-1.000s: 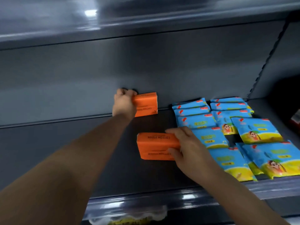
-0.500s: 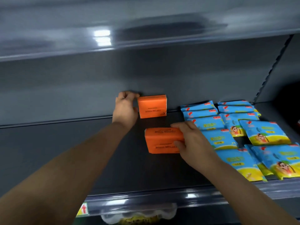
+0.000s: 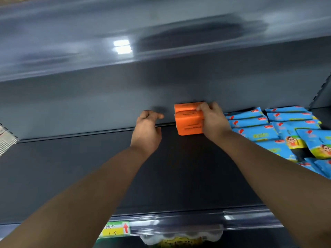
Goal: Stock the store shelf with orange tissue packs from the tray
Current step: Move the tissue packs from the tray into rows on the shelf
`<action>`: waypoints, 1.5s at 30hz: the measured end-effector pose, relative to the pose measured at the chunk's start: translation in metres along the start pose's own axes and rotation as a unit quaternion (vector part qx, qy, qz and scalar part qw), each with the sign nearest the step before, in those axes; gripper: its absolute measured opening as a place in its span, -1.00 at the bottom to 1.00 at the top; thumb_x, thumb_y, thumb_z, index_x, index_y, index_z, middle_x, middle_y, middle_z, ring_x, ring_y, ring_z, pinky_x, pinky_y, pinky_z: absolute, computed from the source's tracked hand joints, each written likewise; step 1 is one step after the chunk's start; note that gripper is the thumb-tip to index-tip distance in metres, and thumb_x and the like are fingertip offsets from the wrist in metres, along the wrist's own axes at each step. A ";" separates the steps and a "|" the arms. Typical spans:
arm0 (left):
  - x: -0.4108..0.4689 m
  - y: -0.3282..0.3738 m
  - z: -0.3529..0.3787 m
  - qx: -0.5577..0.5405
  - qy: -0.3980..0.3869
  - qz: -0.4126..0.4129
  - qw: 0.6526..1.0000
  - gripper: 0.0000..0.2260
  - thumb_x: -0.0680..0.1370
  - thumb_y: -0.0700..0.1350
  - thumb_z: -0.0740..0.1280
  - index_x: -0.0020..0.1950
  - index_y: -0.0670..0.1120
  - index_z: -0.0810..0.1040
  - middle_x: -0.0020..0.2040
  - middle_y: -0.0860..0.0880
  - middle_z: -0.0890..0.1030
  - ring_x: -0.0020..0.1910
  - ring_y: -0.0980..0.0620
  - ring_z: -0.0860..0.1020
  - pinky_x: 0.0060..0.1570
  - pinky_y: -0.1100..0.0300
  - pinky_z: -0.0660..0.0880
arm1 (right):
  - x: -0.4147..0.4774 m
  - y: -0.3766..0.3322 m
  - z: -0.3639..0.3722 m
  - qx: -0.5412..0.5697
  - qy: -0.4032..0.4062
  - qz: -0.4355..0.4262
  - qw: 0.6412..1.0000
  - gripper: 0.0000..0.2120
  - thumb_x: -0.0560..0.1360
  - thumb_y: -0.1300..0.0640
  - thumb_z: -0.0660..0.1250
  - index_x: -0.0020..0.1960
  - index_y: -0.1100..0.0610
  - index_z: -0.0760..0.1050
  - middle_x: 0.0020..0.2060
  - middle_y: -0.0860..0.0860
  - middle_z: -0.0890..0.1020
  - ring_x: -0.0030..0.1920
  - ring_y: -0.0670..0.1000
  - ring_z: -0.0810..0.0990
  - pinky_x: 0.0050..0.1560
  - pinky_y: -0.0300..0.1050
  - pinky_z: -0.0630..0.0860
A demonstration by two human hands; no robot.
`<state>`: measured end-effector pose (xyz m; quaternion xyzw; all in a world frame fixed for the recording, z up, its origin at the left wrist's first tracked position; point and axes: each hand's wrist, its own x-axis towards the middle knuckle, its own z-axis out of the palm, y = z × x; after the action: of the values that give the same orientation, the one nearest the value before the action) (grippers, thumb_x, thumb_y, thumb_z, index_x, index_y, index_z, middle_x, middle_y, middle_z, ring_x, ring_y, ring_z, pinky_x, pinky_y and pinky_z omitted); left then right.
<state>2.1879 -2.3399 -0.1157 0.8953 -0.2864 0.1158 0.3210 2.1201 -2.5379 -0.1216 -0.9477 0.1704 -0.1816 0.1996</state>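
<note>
At the back edge of the shelf (image 3: 179, 176), against its rear wall: 2 orange tissue packs (image 3: 188, 120), pressed together just left of the blue packs (image 3: 254, 133), probably to start a tidy row. Right grip (image 3: 213, 120) clamped round their right end. Left grip (image 3: 146, 129) loosely curled, holding nothing, just beside them.

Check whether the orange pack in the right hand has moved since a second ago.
Yes: the orange pack went back toward the rear wall, now level with the rearmost blue packs.
</note>
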 end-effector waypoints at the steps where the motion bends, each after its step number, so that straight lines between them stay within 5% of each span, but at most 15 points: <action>1: 0.000 0.001 0.002 -0.003 -0.004 -0.001 1.000 -0.62 0.50 -0.38 0.20 0.25 -0.08 0.51 0.26 -0.03 0.38 0.19 0.02 0.45 0.02 0.32 0.37 | 0.000 0.002 0.003 -0.036 0.008 0.006 0.999 -0.51 0.47 0.36 0.22 0.33 0.02 0.30 0.25 0.12 0.31 0.21 0.15 0.37 0.19 0.07 0.42; 6: 0.000 0.003 0.015 -0.009 -0.022 0.011 1.000 -0.63 0.50 -0.37 0.22 0.24 -0.08 0.52 0.26 -0.04 0.38 0.18 0.00 0.46 0.05 0.32 0.37 | 0.001 0.005 0.011 -0.141 0.037 0.004 0.989 -0.47 0.47 0.23 0.29 0.38 0.03 0.22 0.22 0.14 0.32 0.24 0.16 0.31 0.27 0.10 0.31; 20: -0.007 0.015 0.008 -0.020 -0.026 0.014 0.999 -0.63 0.50 -0.38 0.22 0.25 -0.09 0.51 0.27 -0.04 0.38 0.21 0.02 0.44 0.08 0.31 0.38 | -0.007 0.000 0.009 -0.161 0.054 -0.014 0.985 -0.49 0.53 0.08 0.28 0.42 0.03 0.19 0.28 0.14 0.29 0.27 0.17 0.30 0.25 0.11 0.31; 23: -0.019 0.022 -0.005 -0.009 -0.027 0.044 0.999 -0.62 0.50 -0.37 0.22 0.26 -0.08 0.48 0.28 -0.02 0.38 0.14 -0.02 0.49 0.01 0.27 0.42 | -0.027 -0.004 -0.006 -0.163 0.062 -0.040 0.984 -0.48 0.51 0.06 0.31 0.42 0.06 0.25 0.28 0.13 0.33 0.26 0.16 0.31 0.23 0.10 0.30; 30: -0.084 0.045 -0.047 0.012 -0.028 0.099 0.995 -0.64 0.46 -0.36 0.29 0.21 -0.09 0.54 0.20 -0.04 0.49 0.22 -0.04 0.47 0.19 0.23 0.39 | -0.123 -0.019 -0.038 -0.141 0.095 -0.117 0.979 -0.50 0.31 0.12 0.51 0.22 0.14 0.48 0.17 0.11 0.52 0.12 0.19 0.49 0.03 0.10 0.45; 37: -0.203 0.053 -0.066 -0.014 -0.035 0.071 0.997 -0.68 0.48 -0.33 0.33 0.20 -0.10 0.56 0.13 -0.07 0.54 0.02 -0.04 0.53 0.04 0.25 0.41 | -0.246 -0.026 -0.035 -0.112 0.037 -0.124 0.985 -0.52 0.39 0.12 0.46 0.28 0.14 0.46 0.24 0.11 0.49 0.21 0.18 0.45 0.07 0.12 0.43; 45: -0.339 0.034 -0.028 -0.031 -0.131 -0.003 0.991 -0.69 0.51 -0.28 0.31 0.22 -0.02 0.54 0.16 0.02 0.53 0.08 0.06 0.54 0.12 0.23 0.45 | -0.363 -0.005 -0.002 -0.102 -0.073 -0.103 0.987 -0.54 0.43 0.12 0.42 0.31 0.11 0.44 0.25 0.08 0.48 0.27 0.14 0.44 0.17 0.12 0.42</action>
<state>1.8931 -2.1949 -0.2093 0.8932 -0.3268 -0.0123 0.3086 1.8022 -2.3903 -0.2174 -0.9864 0.0747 -0.1128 0.0938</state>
